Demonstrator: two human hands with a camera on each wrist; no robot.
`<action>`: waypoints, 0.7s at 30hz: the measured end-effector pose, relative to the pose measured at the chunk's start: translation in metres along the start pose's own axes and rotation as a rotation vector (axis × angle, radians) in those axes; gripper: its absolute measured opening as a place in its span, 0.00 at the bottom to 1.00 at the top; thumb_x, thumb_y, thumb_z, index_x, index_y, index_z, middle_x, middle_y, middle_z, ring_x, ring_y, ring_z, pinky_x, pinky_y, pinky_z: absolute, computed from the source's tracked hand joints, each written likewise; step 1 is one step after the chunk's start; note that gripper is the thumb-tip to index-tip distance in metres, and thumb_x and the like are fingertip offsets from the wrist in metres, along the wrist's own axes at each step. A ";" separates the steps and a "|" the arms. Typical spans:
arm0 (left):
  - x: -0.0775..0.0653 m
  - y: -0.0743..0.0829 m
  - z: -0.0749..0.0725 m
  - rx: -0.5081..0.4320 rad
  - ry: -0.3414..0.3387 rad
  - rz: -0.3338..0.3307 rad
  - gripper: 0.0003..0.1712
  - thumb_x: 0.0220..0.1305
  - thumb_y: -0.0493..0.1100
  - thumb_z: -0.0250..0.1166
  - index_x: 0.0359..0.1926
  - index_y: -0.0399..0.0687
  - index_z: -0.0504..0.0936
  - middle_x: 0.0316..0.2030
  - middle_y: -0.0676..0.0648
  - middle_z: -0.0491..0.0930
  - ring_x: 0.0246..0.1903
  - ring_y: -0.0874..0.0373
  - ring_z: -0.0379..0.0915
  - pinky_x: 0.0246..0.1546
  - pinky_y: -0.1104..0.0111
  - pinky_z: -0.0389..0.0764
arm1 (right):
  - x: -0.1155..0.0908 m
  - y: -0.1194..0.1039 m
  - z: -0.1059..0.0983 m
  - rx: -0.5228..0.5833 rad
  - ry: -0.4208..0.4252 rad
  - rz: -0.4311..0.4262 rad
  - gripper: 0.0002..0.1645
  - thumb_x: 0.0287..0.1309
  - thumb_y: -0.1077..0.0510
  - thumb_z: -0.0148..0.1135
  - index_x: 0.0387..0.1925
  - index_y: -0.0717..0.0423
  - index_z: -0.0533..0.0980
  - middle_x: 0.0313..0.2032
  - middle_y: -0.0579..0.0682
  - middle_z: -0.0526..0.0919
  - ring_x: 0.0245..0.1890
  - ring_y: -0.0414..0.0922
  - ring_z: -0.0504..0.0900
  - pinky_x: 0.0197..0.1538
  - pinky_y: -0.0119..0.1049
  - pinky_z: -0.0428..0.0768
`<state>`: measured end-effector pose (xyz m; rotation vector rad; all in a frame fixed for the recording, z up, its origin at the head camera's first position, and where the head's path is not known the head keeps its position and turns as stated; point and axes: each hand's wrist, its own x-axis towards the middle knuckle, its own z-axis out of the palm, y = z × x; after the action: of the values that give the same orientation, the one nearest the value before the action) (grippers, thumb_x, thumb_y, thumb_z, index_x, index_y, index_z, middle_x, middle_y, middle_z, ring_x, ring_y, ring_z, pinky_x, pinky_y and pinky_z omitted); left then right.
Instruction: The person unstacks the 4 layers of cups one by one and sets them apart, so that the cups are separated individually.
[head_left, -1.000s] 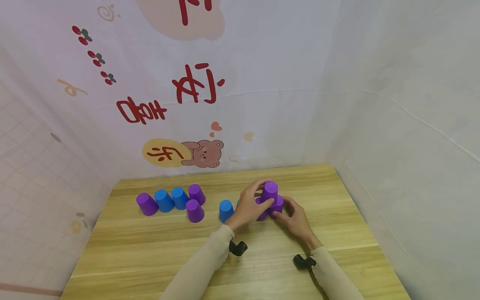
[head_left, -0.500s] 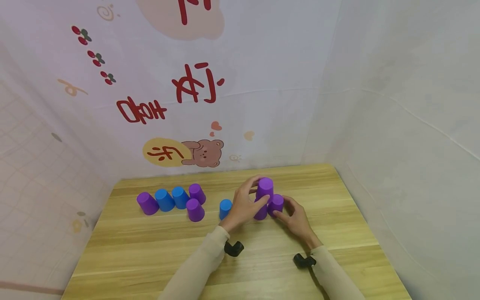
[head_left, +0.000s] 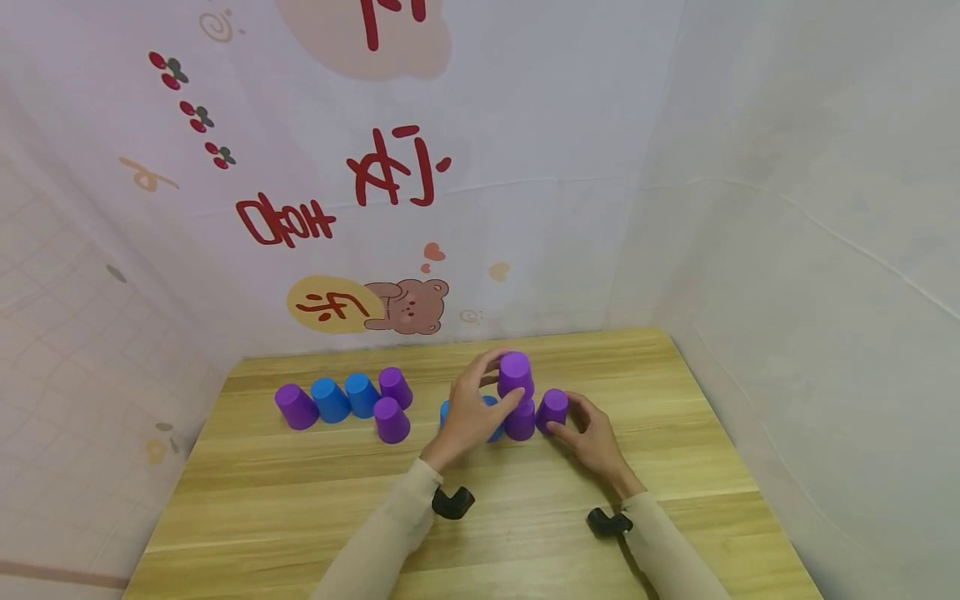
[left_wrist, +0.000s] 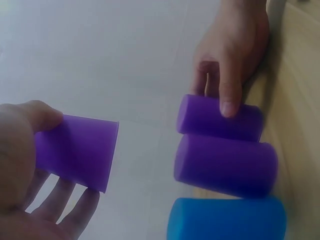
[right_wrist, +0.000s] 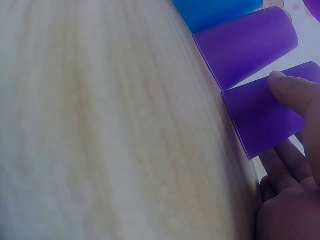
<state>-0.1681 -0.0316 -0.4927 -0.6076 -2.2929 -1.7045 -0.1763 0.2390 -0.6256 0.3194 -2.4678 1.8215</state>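
In the head view, a raised purple cup (head_left: 515, 375) is gripped by the left hand (head_left: 467, 408), apparently above an inner purple cup (head_left: 520, 423) in a short row toward the far edge of the surface (head_left: 525, 517). The row's right-end purple cup (head_left: 553, 410) is grasped by the right hand (head_left: 596, 442). Five purple and blue cups (head_left: 362, 397) are grouped near the far left corner. In the left wrist view, the raised purple cup is seen apart from the row, long axis roughly upright, mouth toward the surface. In the right wrist view, the right-end purple cup is seen standing mouth-down, held between thumb and fingers, its rim touching or just beside the inner purple cup's.
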 end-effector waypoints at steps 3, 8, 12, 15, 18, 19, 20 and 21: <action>-0.002 0.003 -0.007 0.008 0.019 -0.005 0.36 0.72 0.41 0.78 0.77 0.52 0.78 0.68 0.45 0.86 0.66 0.45 0.88 0.66 0.53 0.92 | 0.000 0.000 0.000 0.007 -0.002 0.004 0.37 0.64 0.62 0.83 0.72 0.58 0.79 0.71 0.61 0.86 0.78 0.62 0.78 0.77 0.17 0.71; -0.005 0.004 -0.020 0.022 0.049 0.000 0.36 0.71 0.40 0.79 0.76 0.52 0.78 0.68 0.45 0.86 0.66 0.46 0.88 0.67 0.54 0.92 | 0.000 0.000 -0.001 0.006 -0.005 0.001 0.37 0.64 0.62 0.83 0.71 0.58 0.79 0.70 0.61 0.86 0.79 0.63 0.77 0.77 0.16 0.70; -0.008 0.005 -0.029 0.021 0.076 0.003 0.36 0.71 0.38 0.79 0.76 0.52 0.78 0.68 0.45 0.86 0.67 0.46 0.86 0.68 0.53 0.91 | 0.000 0.000 -0.001 -0.005 -0.006 -0.007 0.36 0.64 0.61 0.83 0.71 0.57 0.79 0.70 0.60 0.86 0.79 0.63 0.77 0.77 0.15 0.69; -0.011 0.005 -0.037 0.014 0.094 -0.009 0.36 0.71 0.39 0.79 0.76 0.53 0.78 0.68 0.45 0.86 0.68 0.46 0.85 0.69 0.52 0.91 | 0.000 0.000 -0.002 -0.011 -0.009 -0.004 0.36 0.65 0.61 0.83 0.72 0.57 0.79 0.71 0.62 0.85 0.79 0.60 0.78 0.77 0.14 0.69; -0.014 0.004 -0.046 0.013 0.114 -0.007 0.36 0.72 0.38 0.78 0.77 0.52 0.78 0.68 0.45 0.87 0.68 0.45 0.85 0.68 0.49 0.91 | -0.001 0.000 -0.002 -0.008 -0.012 0.005 0.37 0.65 0.61 0.83 0.72 0.57 0.79 0.72 0.64 0.84 0.79 0.58 0.78 0.76 0.14 0.69; -0.016 0.004 -0.049 0.014 0.120 -0.008 0.36 0.72 0.38 0.79 0.77 0.52 0.78 0.68 0.45 0.87 0.68 0.45 0.85 0.69 0.48 0.91 | 0.000 0.000 -0.002 -0.005 -0.014 0.008 0.37 0.65 0.61 0.83 0.72 0.57 0.79 0.72 0.64 0.84 0.79 0.58 0.78 0.76 0.14 0.68; -0.017 0.004 -0.052 0.018 0.127 -0.008 0.36 0.71 0.38 0.79 0.77 0.52 0.78 0.68 0.44 0.87 0.68 0.44 0.85 0.68 0.48 0.91 | 0.000 0.000 -0.002 -0.004 -0.014 0.010 0.37 0.65 0.61 0.83 0.72 0.57 0.79 0.72 0.65 0.84 0.79 0.59 0.78 0.76 0.14 0.68; -0.018 0.003 -0.054 0.023 0.135 -0.007 0.36 0.71 0.38 0.79 0.77 0.51 0.78 0.68 0.44 0.87 0.68 0.44 0.86 0.68 0.47 0.91 | 0.000 0.000 -0.002 -0.002 -0.015 0.011 0.37 0.65 0.61 0.83 0.72 0.57 0.79 0.72 0.65 0.84 0.80 0.60 0.78 0.76 0.14 0.68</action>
<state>-0.1539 -0.0861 -0.4811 -0.4652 -2.2202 -1.6658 -0.1762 0.2410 -0.6255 0.3217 -2.4862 1.8274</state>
